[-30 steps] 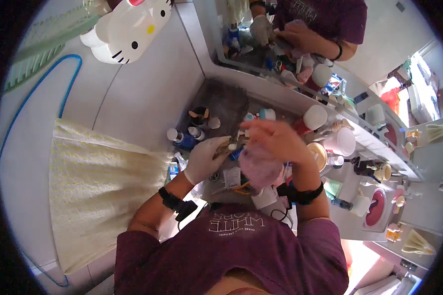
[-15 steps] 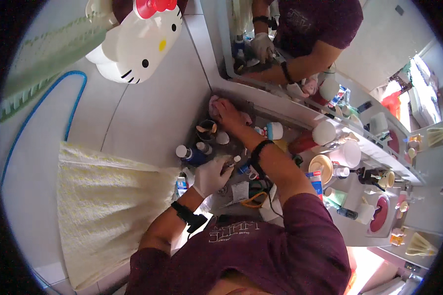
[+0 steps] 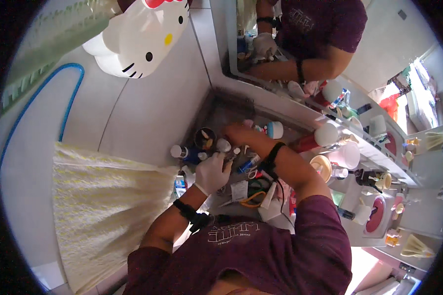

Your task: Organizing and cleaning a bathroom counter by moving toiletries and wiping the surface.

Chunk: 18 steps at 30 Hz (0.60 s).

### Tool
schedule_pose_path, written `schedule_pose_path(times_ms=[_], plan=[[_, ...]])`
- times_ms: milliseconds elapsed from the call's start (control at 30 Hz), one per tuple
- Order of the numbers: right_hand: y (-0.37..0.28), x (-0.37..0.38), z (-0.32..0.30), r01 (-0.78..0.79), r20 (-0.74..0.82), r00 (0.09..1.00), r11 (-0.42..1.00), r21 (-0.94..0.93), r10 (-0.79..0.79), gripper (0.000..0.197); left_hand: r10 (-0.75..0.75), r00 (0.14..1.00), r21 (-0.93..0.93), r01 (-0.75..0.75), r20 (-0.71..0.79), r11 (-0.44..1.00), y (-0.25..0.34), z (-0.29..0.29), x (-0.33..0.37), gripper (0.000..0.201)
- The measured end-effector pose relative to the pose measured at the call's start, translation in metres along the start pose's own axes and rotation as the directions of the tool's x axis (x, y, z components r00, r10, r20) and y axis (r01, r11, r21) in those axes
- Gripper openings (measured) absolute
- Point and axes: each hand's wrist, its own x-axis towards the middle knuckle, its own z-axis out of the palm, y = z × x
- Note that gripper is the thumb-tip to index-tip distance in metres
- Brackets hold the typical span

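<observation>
My left hand, in a white glove, has its fingers closed around a small bottle with a pale cap. Just beyond it are a blue bottle with a white lid, a dark cup with items in it, and a round white-topped container. My right hand is bare and bent down beside the dark cup; its fingers are hidden. A bit of pink cloth shows behind the right wrist. Near my chest lie orange-handled scissors and a white packet.
A mirror rises behind the shelf. To the right stand a red bottle with a white top, a beige cup and a pink basin. A yellowish towel hangs at left below a white cat-shaped box.
My right hand has drawn back from the far corner toward the dark cup, and the pink cloth no longer shows in that corner. The left hand keeps its hold on the small bottle.
</observation>
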Motion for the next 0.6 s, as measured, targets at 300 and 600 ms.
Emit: schedule_pose_path(times_ms=[300,600], plan=[[0.029,0.038,0.040,-0.388,-0.315,0.887,0.915,-0.112,0.338,0.034,-0.014,1.000,0.016,0.014,0.011,1.000,0.000,0.000,0.004,0.030],[0.054,0.032,0.066,0.237,0.508,0.860,0.917,-0.322,-0.044,0.033,-0.045,0.998,-0.057,0.043,-0.044,0.997,0.012,-0.012,0.008,0.025]])
